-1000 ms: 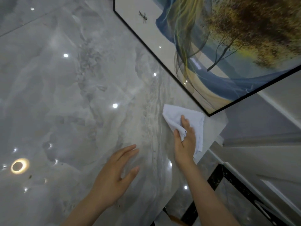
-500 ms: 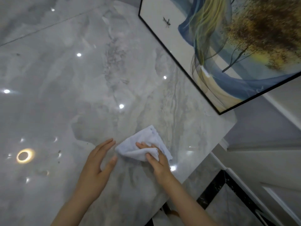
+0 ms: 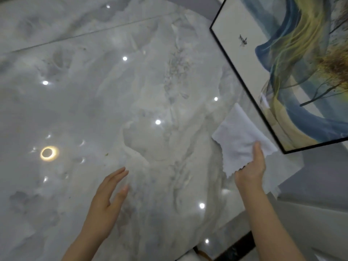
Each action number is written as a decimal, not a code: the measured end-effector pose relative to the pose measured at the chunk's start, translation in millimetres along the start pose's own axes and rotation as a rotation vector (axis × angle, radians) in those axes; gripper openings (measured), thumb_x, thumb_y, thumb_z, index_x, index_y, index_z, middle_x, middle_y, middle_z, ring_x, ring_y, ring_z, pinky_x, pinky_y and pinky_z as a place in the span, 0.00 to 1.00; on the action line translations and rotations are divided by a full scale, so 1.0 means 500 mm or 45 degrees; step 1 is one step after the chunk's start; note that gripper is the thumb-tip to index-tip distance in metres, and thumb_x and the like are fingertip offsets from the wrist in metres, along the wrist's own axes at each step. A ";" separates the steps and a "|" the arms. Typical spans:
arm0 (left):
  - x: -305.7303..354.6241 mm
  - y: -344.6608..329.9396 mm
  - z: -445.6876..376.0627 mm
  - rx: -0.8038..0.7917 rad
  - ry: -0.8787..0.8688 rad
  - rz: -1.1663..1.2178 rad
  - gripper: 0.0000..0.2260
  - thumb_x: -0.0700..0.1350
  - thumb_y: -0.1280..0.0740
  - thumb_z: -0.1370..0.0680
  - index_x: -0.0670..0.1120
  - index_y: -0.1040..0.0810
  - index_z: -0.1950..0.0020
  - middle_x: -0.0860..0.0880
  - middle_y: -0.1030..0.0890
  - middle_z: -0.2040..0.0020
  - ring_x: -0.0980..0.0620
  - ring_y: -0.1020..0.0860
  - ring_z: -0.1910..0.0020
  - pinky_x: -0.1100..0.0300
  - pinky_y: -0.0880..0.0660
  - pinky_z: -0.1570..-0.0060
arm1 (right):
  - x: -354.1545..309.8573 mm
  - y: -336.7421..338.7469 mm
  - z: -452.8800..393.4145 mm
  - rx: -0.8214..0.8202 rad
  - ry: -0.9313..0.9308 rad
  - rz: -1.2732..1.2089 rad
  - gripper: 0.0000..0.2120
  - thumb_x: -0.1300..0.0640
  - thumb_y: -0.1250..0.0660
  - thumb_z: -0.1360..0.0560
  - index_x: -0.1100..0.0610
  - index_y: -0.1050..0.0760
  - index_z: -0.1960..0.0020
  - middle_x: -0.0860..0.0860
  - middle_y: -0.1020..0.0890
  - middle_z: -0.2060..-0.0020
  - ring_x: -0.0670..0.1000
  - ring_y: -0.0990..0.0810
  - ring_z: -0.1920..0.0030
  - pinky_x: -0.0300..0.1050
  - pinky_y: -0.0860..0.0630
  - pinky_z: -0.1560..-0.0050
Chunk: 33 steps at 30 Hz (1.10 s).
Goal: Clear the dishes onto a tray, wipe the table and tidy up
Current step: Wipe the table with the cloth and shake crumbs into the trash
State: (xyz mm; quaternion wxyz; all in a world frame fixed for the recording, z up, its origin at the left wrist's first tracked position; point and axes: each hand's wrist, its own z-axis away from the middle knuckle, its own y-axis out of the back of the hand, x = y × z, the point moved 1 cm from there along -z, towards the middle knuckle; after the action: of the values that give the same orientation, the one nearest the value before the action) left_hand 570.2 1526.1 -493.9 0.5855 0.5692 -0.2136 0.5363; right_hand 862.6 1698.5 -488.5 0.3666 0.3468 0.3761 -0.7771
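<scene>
Your right hand (image 3: 251,167) has swept the white cloth (image 3: 243,140) from centre to right, beside the framed painting (image 3: 293,72); grip pinching it. Left hand (image 3: 107,200) flat, fingers straight, on the table (image 3: 113,110). No readable writing.

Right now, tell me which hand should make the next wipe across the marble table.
Right. The right hand already grips the white cloth on the table, near the framed painting. The left hand holds nothing, its fingers straight.

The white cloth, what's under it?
The white cloth lies on the grey marble table, near the corner by the picture. The right hand grips it. Anything beneath the cloth is hidden.
</scene>
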 end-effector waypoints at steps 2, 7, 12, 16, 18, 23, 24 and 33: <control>-0.008 0.000 0.008 0.028 0.016 0.009 0.11 0.55 0.37 0.23 0.64 0.27 0.41 0.65 0.28 0.35 0.64 0.31 0.34 0.57 0.35 0.35 | 0.016 -0.018 -0.035 0.036 -0.008 0.265 0.18 0.42 0.40 0.23 0.50 0.25 0.39 0.51 0.18 0.43 0.52 0.21 0.42 0.45 0.22 0.47; -0.017 0.011 0.026 0.140 0.089 0.057 0.14 0.52 0.39 0.25 0.61 0.25 0.40 0.64 0.28 0.35 0.65 0.32 0.34 0.61 0.34 0.37 | 0.134 -0.100 -0.051 -0.224 0.031 0.758 0.20 0.58 0.43 0.19 0.61 0.37 0.29 0.49 0.33 0.34 0.49 0.31 0.37 0.21 0.34 0.46; -0.027 0.027 0.049 0.263 0.159 0.136 0.15 0.53 0.40 0.25 0.60 0.25 0.40 0.66 0.28 0.36 0.64 0.31 0.34 0.56 0.34 0.35 | 0.240 -0.180 0.006 -0.572 -0.074 0.811 0.14 0.59 0.45 0.19 0.53 0.33 0.35 0.50 0.27 0.37 0.47 0.29 0.39 0.30 0.32 0.44; -0.047 0.055 0.075 0.318 0.162 0.170 0.12 0.53 0.38 0.22 0.58 0.24 0.39 0.65 0.27 0.36 0.63 0.31 0.34 0.54 0.34 0.34 | 0.295 -0.256 0.058 -0.676 0.001 0.958 0.14 0.59 0.43 0.19 0.53 0.32 0.35 0.49 0.27 0.41 0.46 0.30 0.41 0.25 0.35 0.49; -0.061 0.078 0.091 0.331 0.160 0.179 0.12 0.52 0.38 0.22 0.57 0.24 0.39 0.65 0.28 0.35 0.64 0.32 0.34 0.55 0.34 0.34 | 0.314 -0.290 0.071 -0.661 0.004 1.030 0.15 0.58 0.42 0.20 0.55 0.31 0.34 0.51 0.26 0.42 0.48 0.29 0.39 0.27 0.37 0.51; -0.110 0.182 0.136 0.320 0.142 0.141 0.15 0.52 0.40 0.25 0.59 0.25 0.39 0.66 0.28 0.36 0.67 0.32 0.34 0.59 0.35 0.34 | 0.373 -0.337 0.137 -0.801 0.001 1.199 0.18 0.51 0.42 0.20 0.52 0.32 0.31 0.52 0.28 0.36 0.49 0.31 0.36 0.41 0.36 0.38; -0.119 0.205 0.142 0.324 0.129 0.127 0.15 0.53 0.40 0.25 0.60 0.26 0.39 0.67 0.28 0.37 0.67 0.32 0.35 0.63 0.35 0.35 | 0.387 -0.341 0.153 -0.838 -0.006 1.184 0.19 0.50 0.42 0.20 0.52 0.32 0.31 0.51 0.29 0.35 0.48 0.32 0.36 0.42 0.36 0.37; -0.198 0.328 0.213 0.280 0.072 0.074 0.14 0.53 0.41 0.23 0.60 0.27 0.38 0.67 0.29 0.36 0.68 0.33 0.34 0.67 0.36 0.37 | 0.455 -0.266 0.331 -1.247 -0.130 1.099 0.15 0.61 0.43 0.21 0.46 0.24 0.43 0.45 0.23 0.40 0.41 0.26 0.39 0.34 0.32 0.37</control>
State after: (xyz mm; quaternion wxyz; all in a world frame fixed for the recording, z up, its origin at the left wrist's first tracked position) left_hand 432.9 1355.8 -479.6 0.5096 0.6082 -0.1532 0.5890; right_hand 597.1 1549.0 -551.2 0.7784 0.2222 0.4957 -0.3145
